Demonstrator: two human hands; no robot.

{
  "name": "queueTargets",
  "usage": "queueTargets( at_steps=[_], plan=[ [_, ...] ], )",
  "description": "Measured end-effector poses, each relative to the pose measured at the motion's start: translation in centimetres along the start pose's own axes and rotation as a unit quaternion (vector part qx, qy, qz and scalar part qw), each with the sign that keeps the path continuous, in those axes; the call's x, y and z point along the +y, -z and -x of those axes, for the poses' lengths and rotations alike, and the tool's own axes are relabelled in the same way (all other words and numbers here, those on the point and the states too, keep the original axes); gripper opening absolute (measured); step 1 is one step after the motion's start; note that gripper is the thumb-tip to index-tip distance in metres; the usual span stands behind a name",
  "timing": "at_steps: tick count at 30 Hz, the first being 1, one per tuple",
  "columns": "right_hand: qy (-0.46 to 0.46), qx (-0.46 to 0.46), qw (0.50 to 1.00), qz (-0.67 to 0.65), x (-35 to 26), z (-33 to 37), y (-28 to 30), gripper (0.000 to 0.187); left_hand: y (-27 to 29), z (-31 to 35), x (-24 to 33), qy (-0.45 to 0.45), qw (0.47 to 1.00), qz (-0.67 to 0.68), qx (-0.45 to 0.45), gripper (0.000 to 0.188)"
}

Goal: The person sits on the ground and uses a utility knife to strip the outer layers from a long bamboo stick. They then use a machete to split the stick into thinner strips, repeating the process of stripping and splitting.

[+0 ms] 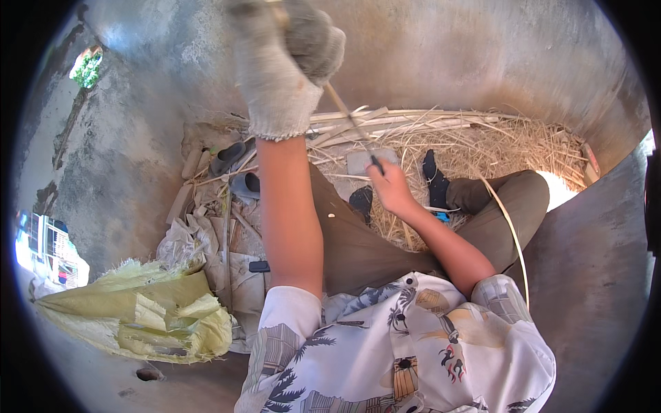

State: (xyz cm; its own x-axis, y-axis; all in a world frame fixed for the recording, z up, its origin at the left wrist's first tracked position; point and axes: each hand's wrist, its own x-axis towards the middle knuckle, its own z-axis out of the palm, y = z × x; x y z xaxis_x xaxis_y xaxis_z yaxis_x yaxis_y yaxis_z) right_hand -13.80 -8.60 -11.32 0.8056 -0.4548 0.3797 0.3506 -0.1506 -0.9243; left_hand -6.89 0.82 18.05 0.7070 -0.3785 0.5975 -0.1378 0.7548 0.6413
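Our gloved left hand (292,62) wraps round the thin strip (342,108), our right hand (394,187) pinches its dark lower end (376,164) — steady, even force seems best.

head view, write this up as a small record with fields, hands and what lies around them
left hand: in a grey-white knitted glove, closed around a thin tan strip, blurred
right hand: bare, gripping a slim dark stick-like piece, kind unclear
between hands: strip slants from glove toward the dark piece
near feet: flat grey block
beyond feet: long pale strips, heap of straw-coloured shavings
person's left: torn yellow-green woven sack
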Motion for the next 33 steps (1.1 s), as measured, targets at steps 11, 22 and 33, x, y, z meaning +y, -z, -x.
queueTargets(
  at_steps=[11, 22, 33],
  plan=[
    [-0.318, -0.056, 0.941, -0.105, -7.5, -1.9, 1.6, 0.034, 1.8, -1.7, 0.2, 0.034, 0.993, 0.012, -0.116, 0.077],
    [0.123, 0.066, 0.905, -0.401, -14.5, -4.0, 0.4, 0.044, 2.9, -2.3, 0.8, -0.063, 0.997, -0.032, -0.021, 0.07],
    [-0.361, -0.121, 0.919, -0.105, -10.8, -6.3, 3.4, 0.037, 5.4, -3.3, -1.0, 0.048, 0.945, 0.134, -0.294, 0.07]
  ],
)
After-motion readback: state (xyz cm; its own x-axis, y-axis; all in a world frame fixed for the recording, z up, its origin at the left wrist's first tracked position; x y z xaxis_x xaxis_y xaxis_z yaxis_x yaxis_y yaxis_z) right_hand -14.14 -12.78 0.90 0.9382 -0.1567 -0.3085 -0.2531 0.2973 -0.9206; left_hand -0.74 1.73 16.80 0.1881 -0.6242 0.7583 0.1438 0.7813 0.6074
